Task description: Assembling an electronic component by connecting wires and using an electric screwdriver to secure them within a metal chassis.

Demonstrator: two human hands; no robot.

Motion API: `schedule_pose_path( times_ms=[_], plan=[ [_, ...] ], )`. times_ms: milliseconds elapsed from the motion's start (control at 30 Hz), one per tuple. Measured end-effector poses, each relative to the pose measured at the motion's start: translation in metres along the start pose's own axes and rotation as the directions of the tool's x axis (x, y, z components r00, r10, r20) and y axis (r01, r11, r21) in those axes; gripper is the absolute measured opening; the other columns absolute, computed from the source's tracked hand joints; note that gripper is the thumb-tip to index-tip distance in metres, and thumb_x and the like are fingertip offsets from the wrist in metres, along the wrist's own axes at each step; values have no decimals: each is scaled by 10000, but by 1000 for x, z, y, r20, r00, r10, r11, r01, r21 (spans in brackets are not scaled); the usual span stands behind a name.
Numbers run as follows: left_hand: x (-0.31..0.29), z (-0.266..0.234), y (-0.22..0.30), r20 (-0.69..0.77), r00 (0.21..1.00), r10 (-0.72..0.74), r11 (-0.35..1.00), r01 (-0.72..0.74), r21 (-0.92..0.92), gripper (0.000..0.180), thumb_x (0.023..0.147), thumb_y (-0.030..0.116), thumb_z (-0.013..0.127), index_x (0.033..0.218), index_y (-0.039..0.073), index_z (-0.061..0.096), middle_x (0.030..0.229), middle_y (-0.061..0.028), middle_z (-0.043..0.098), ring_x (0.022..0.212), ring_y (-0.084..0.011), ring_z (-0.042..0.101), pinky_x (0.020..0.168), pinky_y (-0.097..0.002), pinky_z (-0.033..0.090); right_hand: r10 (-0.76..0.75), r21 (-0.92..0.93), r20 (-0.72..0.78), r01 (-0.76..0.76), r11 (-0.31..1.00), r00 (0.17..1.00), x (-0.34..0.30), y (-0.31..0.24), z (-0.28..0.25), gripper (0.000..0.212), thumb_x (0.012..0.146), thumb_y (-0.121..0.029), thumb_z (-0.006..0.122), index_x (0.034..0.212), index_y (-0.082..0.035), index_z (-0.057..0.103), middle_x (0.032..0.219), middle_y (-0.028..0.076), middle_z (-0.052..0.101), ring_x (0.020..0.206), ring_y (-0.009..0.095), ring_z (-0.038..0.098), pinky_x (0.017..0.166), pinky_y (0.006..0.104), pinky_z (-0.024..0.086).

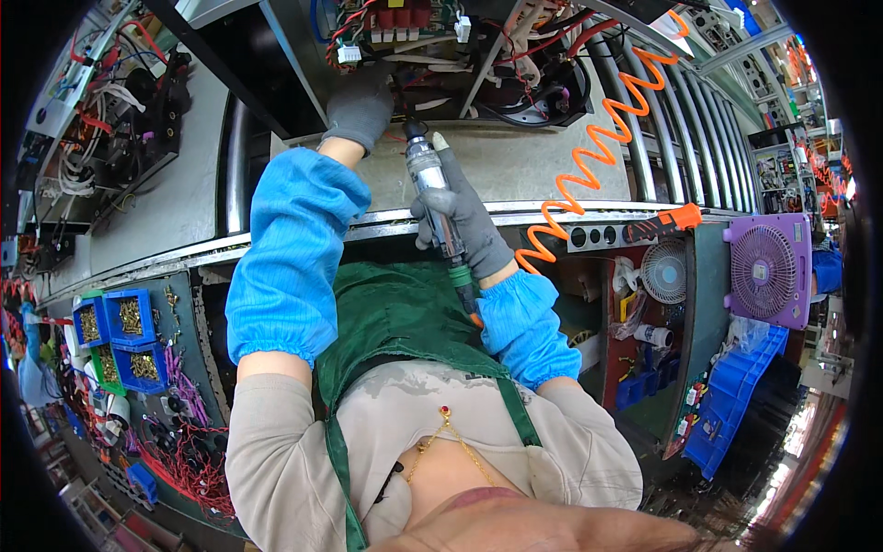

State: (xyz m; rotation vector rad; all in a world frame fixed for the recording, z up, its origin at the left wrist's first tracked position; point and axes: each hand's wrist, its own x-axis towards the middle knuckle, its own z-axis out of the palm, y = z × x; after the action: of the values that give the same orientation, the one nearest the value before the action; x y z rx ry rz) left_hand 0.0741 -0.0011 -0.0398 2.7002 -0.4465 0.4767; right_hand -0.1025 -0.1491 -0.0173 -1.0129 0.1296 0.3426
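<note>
My right hand [464, 216], in a grey glove, is wrapped around a silver pneumatic screwdriver [427, 166] with a green collar at its rear. One finger stretches along the barrel, and the tool's dark tip points up into the open front of a metal cabinet [294, 55]. Left of that tip, my gloved left hand [359, 109] reaches inside the cabinet with its fingers curled. What they hold, if anything, is lost in the dark. Above the hands sit wires and a green circuit board [414, 20] with red parts. Blue sleeve covers wrap both my forearms.
An orange coiled air hose [584, 156] hangs across the metal rollers [676, 129] at right. Blue bins [131, 315] of brass screws and red wires [189, 465] lie at left. A purple fan [763, 271] and a blue crate [736, 396] are at right. Another wired unit [138, 120] stands far left.
</note>
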Motion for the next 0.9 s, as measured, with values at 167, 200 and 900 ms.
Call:
schedule_pose_path(
  times_ms=[167,200,900],
  plan=[
    [-4,-14,1,-81,994,79,987,-89,-133,290,811,146,527,1084,162,624,935,-153,660,869,-334,634,731,-432,517,92,-157,16,-88,984,996,-13,-15,3,916,696,-124,602,1486,-248,156,753,115,560,465,167,550,427,297,486],
    [-4,-17,2,-99,992,78,987,-91,-129,273,819,167,531,1075,157,625,927,-151,661,866,-330,633,725,-432,517,94,-154,14,-91,984,995,-13,-16,3,916,696,-124,602,1486,-248,156,753,115,560,465,167,550,427,297,486],
    [-20,8,1,-360,933,16,988,-70,-137,164,811,227,570,851,81,632,793,-141,636,688,-335,619,613,-423,499,88,-192,48,-78,978,995,-14,7,-6,919,673,-188,701,1469,-202,244,932,107,563,476,126,524,439,249,435]
  ],
)
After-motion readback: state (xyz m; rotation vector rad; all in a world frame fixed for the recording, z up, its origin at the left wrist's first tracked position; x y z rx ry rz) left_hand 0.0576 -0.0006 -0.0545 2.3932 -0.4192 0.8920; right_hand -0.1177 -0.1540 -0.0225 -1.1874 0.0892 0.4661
